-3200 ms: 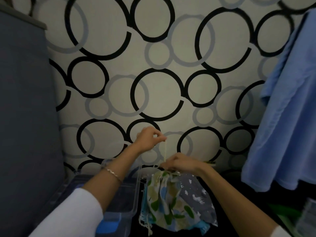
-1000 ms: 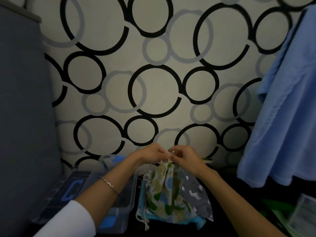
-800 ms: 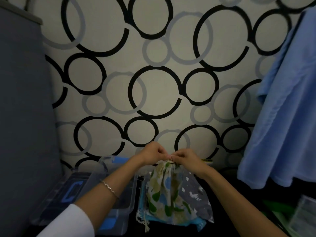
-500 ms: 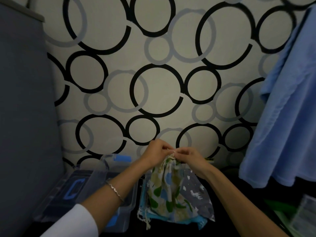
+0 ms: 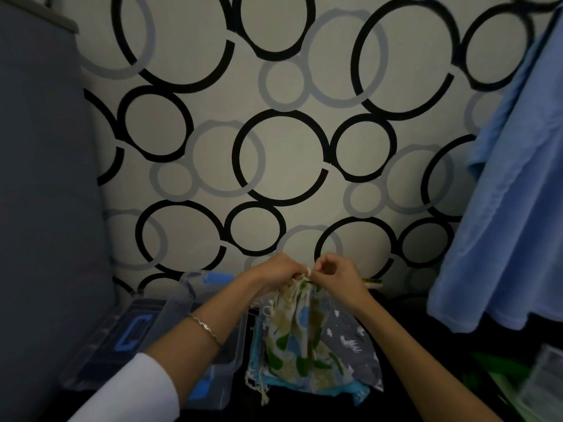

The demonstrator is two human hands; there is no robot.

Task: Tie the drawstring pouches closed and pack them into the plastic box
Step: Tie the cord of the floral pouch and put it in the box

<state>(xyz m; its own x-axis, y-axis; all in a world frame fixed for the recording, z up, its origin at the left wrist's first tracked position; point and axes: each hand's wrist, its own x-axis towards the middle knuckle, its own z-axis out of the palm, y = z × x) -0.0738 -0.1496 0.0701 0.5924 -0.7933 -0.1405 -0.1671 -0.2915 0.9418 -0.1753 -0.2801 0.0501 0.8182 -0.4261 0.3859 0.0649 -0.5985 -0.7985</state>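
A cream pouch with green and blue blotches (image 5: 294, 339) stands gathered at its neck on top of a small pile. My left hand (image 5: 275, 274) and my right hand (image 5: 336, 274) meet at that neck, each pinching the pale drawstring (image 5: 304, 274). Under it lie a grey pouch with white animal prints (image 5: 350, 342) and a light blue pouch (image 5: 353, 392), of which only an edge shows. The clear plastic box (image 5: 236, 342) with blue clips sits to the left, partly hidden by my left forearm.
The box's clear lid (image 5: 131, 330) with a blue latch lies left of the box. A grey panel (image 5: 45, 208) rises on the left, a circle-patterned wall stands close behind, and a blue cloth (image 5: 515, 208) hangs at the right. Green and pale items (image 5: 518, 382) lie bottom right.
My left hand, which had pulled the string up and left, has come down to the pouch's neck. Both hands now work the drawstring close together there.
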